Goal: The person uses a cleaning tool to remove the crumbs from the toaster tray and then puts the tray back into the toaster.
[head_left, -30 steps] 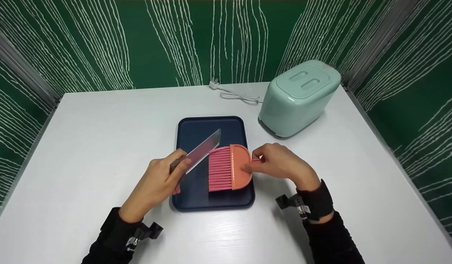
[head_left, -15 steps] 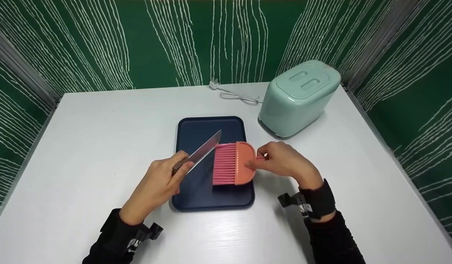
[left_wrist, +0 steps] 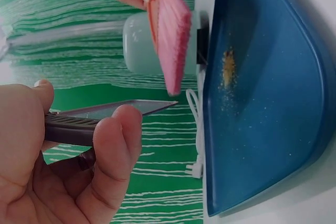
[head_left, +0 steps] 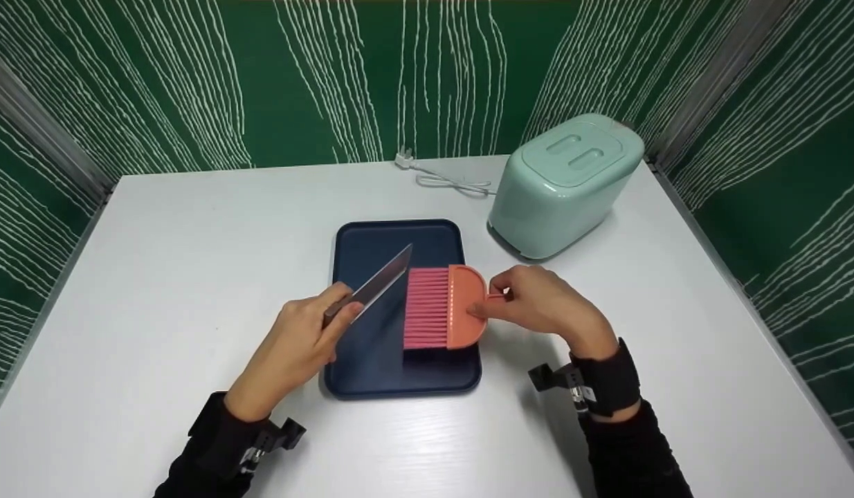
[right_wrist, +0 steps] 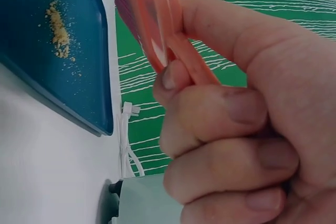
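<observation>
My left hand (head_left: pixel 301 339) grips the dark ridged handle of a knife (head_left: pixel 384 278), its flat, shiny blade slanting up and right above the navy tray (head_left: pixel 368 373). Right of the blade and apart from it, a small orange hand brush (head_left: pixel 466 315) with pink bristles is held over the tray's right side. My right hand (head_left: pixel 538 302) holds it by its thin handle, fingers curled and thumb on the orange body. In both wrist views the brush and knife hang clear of the tray. A patch of yellowish crumbs (left_wrist: pixel 229 69) lies on the tray; the brush hides it in the head view.
A mint-green toaster (head_left: pixel 565 187) stands at the back right of the white table (head_left: pixel 212 270). Its white cord and plug (head_left: pixel 405 160) lie along the back edge. Green walls with white streaks enclose the table's back and sides.
The brush has moved right, away from the knife blade, together with my right hand. Its bristles, near the blade tip earlier, are now apart from it. The knife has shifted only slightly left.
</observation>
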{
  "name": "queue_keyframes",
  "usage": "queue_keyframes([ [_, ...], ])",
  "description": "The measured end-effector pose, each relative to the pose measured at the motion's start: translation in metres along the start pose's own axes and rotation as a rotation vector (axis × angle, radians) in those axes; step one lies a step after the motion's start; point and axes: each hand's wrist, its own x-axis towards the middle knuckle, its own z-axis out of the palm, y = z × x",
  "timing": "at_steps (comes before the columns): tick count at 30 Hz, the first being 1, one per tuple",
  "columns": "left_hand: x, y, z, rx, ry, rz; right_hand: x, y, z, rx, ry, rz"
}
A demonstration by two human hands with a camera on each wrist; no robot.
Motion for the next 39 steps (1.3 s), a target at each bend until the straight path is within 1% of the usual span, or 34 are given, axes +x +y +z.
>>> queue_keyframes([
  [5,-0.0001,0.0000,0.0006,-0.014,-0.010,0.003,0.0004,-0.0017,0.0009,-0.013,0.043,-0.019],
  [9,-0.0003,0.0001,0.0010,-0.029,-0.029,0.006,0.0016,-0.0007,0.0025,-0.020,0.048,-0.016],
  [17,-0.0005,0.0012,0.0007,-0.041,-0.039,0.016,0.0027,0.0013,0.0053,-0.028,0.015,0.002],
  [27,0.0000,-0.0020,0.0014,-0.009,-0.032,0.026,-0.0005,-0.0001,0.0024,-0.029,-0.025,0.009],
  [36,0.0003,-0.0023,0.0020,-0.019,-0.040,0.025,-0.0009,-0.0015,0.0001,-0.028,0.037,-0.019],
  [39,0.0002,-0.0018,0.0016,-0.022,-0.046,0.030,0.0004,-0.0007,0.0014,-0.034,0.044,-0.026],
])
